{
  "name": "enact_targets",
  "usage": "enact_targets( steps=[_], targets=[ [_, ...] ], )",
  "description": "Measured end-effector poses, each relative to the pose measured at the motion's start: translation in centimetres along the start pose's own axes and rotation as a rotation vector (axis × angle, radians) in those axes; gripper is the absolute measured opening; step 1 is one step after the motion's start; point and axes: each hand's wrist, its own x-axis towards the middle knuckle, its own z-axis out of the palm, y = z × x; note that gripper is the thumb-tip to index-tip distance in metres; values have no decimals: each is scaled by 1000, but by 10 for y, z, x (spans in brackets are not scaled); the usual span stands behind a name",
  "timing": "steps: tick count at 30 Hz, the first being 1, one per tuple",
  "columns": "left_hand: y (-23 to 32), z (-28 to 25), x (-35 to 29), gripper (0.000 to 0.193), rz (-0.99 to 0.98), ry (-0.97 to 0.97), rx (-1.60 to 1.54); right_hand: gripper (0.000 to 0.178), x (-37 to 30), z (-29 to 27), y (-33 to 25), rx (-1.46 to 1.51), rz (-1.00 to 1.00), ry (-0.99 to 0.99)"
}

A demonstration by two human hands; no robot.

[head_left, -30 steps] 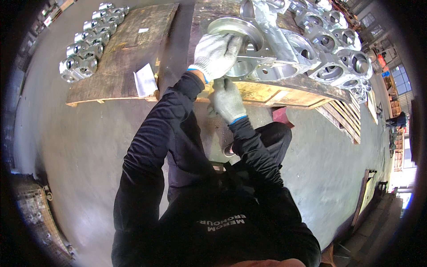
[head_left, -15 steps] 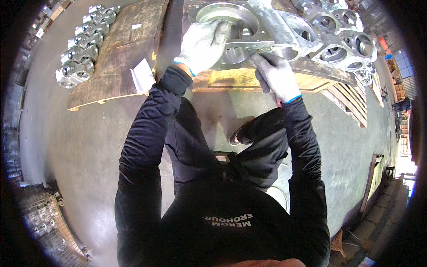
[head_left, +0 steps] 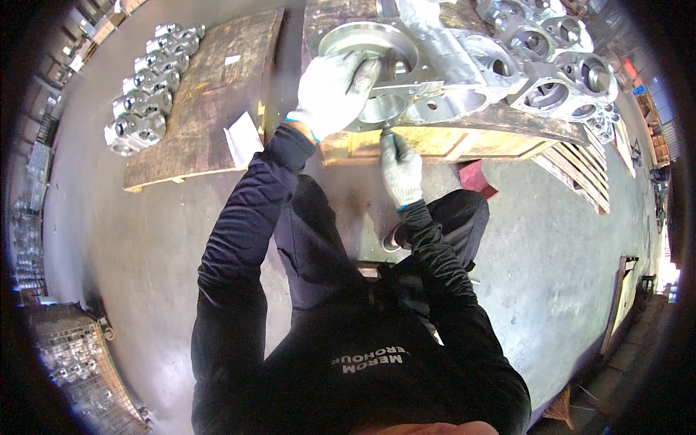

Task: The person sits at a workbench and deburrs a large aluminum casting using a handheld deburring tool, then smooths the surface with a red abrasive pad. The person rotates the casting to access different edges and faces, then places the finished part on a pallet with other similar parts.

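The metal part [head_left: 446, 54] sits on a wooden pallet [head_left: 428, 141] at 12 o'clock. It looks heavy, hard, slick; best held by its rim [head_left: 371, 29]. Left hand [head_left: 330, 90] half curls at its 9; right hand [head_left: 402, 170] bunches at its 6. I can't tell either's hold.

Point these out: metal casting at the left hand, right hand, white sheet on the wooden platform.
Metal casting [head_left: 439, 56]: head view, on its thick raised middle section.
Right hand [head_left: 401, 174]: head view, on the middle of the hand.
White sheet [head_left: 243, 142]: head view, near the middle of its face.
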Motion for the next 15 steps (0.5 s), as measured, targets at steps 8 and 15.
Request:
enact_targets(
  steps=[8, 15],
  targets=[
    [49, 7, 23, 52, -111, -377, 256, 37, 51, -97, -86, -310, -354, 99],
    [47, 42, 6, 32, -32, -11, 313, 38, 193, -117, -133, -1024, -751, -53]
  ],
)
